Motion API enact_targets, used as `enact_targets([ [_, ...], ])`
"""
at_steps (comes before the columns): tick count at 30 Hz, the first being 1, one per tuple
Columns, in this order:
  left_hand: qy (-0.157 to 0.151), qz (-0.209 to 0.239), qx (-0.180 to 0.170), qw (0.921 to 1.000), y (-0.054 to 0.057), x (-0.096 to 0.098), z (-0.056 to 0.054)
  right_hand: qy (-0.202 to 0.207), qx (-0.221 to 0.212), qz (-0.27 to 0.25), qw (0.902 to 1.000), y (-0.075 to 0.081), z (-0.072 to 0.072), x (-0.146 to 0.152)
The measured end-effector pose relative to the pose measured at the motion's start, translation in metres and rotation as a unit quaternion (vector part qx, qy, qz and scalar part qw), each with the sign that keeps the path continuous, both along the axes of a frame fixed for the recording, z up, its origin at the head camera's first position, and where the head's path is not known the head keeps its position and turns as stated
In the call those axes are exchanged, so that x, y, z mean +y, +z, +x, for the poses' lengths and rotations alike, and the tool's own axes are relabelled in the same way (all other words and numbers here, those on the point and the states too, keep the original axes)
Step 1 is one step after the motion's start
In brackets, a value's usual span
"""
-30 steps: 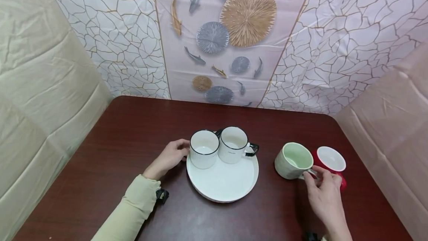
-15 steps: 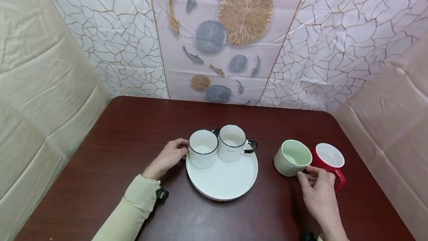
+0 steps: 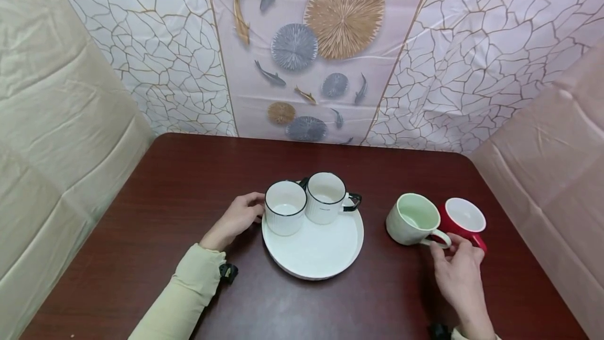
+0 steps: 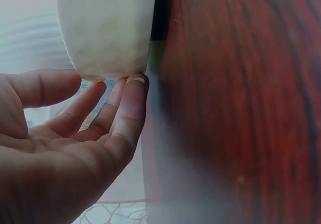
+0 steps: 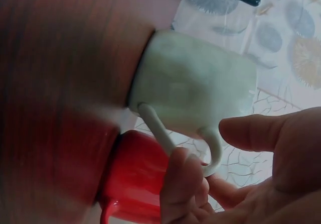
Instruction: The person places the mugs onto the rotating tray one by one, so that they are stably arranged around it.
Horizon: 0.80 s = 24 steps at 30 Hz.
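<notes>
A pale green mug (image 3: 412, 221) stands on the right side of the table, its handle turned toward my right hand (image 3: 460, 266). The fingers of that hand curl at the bend of the handle (image 5: 159, 128), with the thumb near its upper end in the right wrist view. My left hand (image 3: 236, 219) is beside the round white tray (image 3: 316, 256). Its lightly bent fingertips meet the cream-white wall in the left wrist view. Two white mugs with black rims sit on the tray, one at the left (image 3: 285, 214), one behind it (image 3: 325, 198).
A red mug (image 3: 464, 220) with a white inside stands right behind the green one. Dark brown wood makes up the tabletop (image 3: 212, 172). Patterned cloth (image 3: 306, 56) hangs at the back, and beige padded panels (image 3: 61, 146) flank both sides.
My right hand has shifted slightly right along the green mug's handle, so more of the loop shows. The head view has tilted slightly. My left hand stays at the tray.
</notes>
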<state>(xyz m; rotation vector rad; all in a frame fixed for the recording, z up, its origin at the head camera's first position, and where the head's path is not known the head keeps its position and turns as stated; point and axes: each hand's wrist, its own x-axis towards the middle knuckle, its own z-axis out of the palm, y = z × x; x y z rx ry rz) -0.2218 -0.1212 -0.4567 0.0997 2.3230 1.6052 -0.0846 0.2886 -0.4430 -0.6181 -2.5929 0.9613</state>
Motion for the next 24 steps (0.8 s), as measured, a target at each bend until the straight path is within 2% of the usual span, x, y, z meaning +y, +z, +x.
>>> enact_targets([
  [4, 0.0, 0.0, 0.005, 1.0, -0.001, -0.001, 0.0, 0.009, 0.001, -0.007, 0.9999, -0.001, -0.001, 0.005],
  [9, 0.001, 0.008, 0.002, 1.0, -0.002, 0.0, -0.001, 0.021, -0.041, -0.03, 0.9985, 0.0, 0.0, 0.01],
  [12, 0.0, 0.007, 0.0, 1.0, -0.001, 0.001, -0.001, 0.035, -0.048, -0.059, 0.9965, 0.0, 0.001, 0.011],
  [20, -0.002, 0.009, 0.005, 0.9999, -0.001, 0.0, -0.001, 0.044, -0.001, -0.13, 0.9906, -0.005, -0.002, 0.009],
  [22, -0.002, 0.008, 0.006, 0.9999, -0.001, 0.0, -0.001, 0.05, 0.017, -0.169, 0.9842, -0.007, -0.004, 0.009],
  [24, 0.001, 0.005, 0.006, 1.0, -0.001, 0.0, -0.001, 0.061, 0.036, -0.22, 0.973, -0.009, -0.006, 0.008],
])
